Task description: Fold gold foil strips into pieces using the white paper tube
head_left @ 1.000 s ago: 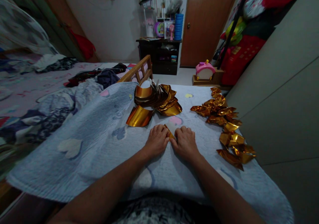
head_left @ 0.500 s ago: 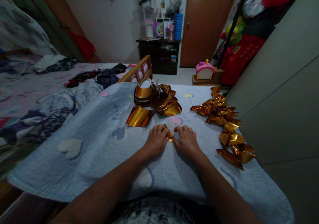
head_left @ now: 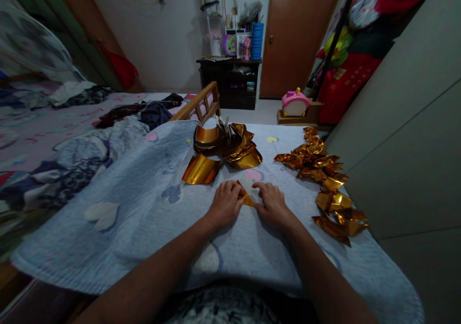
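On the cloth right in front of me lies a sheet of gold foil paper (head_left: 247,197), partly folded, its whitish side showing beyond the gold strip. My left hand (head_left: 226,203) holds the sheet's left side down, its fingers bent and pressed together over it. At the right edge is my right hand (head_left: 271,204), thumb and index finger apart, the other fingers loosely curled; whether its fingertips touch the paper is hard to see. A fanned stack of gold foil sheets (head_left: 243,146) sits farther off, with one curved loose sheet (head_left: 202,169) beside it.
Several folded gold foil pieces (head_left: 333,182) lie in a row along the right side of the blue patterned cloth (head_left: 144,228). A wooden bed rail (head_left: 198,103) stands behind the stack. To the right is a pale cabinet side (head_left: 414,146); clothes cover the bed at left.
My right hand has shifted slightly right, and its thumb has moved away from the left hand, exposing more of the gold fold. The left hand has stayed in place.
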`<action>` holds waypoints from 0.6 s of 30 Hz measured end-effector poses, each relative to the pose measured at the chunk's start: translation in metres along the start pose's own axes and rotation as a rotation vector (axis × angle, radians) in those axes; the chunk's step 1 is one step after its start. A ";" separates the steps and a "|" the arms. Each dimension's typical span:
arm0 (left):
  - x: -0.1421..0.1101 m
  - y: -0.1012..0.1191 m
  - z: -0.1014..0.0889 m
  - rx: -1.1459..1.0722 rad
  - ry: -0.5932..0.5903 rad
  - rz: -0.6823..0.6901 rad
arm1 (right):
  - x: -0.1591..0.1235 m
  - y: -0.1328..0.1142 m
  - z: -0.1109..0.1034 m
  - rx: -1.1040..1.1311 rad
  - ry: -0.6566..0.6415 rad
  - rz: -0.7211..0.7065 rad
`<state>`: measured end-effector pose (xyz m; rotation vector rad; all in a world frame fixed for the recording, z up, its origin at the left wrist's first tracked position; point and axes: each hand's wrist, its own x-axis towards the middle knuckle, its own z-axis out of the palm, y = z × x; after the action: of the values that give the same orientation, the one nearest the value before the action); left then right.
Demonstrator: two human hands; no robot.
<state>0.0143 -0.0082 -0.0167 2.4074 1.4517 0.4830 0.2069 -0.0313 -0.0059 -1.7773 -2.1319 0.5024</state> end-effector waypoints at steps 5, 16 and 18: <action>0.000 -0.007 0.006 -0.104 0.111 0.016 | 0.001 0.007 0.005 0.133 0.127 -0.019; 0.000 -0.007 -0.001 -0.322 0.150 0.157 | 0.005 0.000 0.014 0.080 0.173 -0.032; -0.001 -0.006 -0.001 -0.308 0.166 0.188 | 0.006 0.000 0.014 0.114 0.176 -0.013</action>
<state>0.0086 -0.0059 -0.0183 2.3054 1.1166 0.8992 0.1993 -0.0266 -0.0181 -1.6783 -1.9547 0.4379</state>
